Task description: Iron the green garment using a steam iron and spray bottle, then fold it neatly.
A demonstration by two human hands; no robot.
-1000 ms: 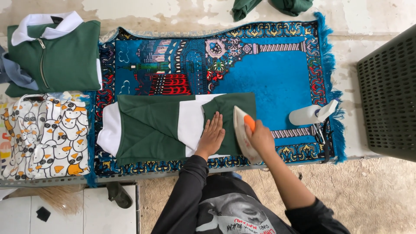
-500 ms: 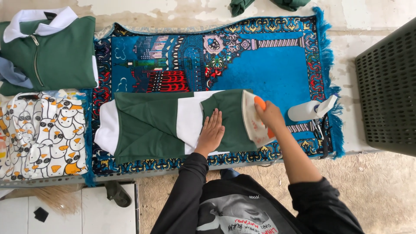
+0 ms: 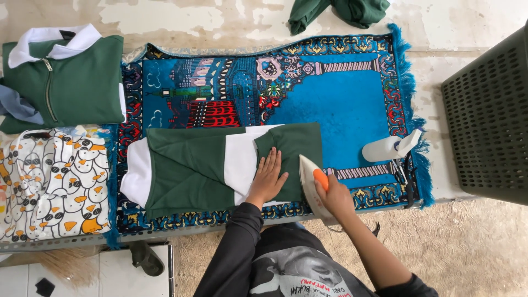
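A green and white folded garment (image 3: 198, 168) lies on a blue patterned rug (image 3: 341, 93). My left hand (image 3: 268, 177) rests flat, fingers spread, on the garment's right end. My right hand (image 3: 334, 197) grips the orange handle of a white clothes iron (image 3: 311, 187), held tilted at the garment's right edge, near the rug's front border.
A white spray bottle (image 3: 388, 147) lies on the rug's right side. A folded green zip top (image 3: 66, 82) and a penguin-print cloth (image 3: 52, 184) sit at left. A dark perforated basket (image 3: 487, 121) stands at right. Crumpled green cloth (image 3: 338, 11) lies beyond the rug.
The iron in my right hand has slid right and off the garment's right end, toward the rug's front edge. My left hand has stayed pressing on the cloth.
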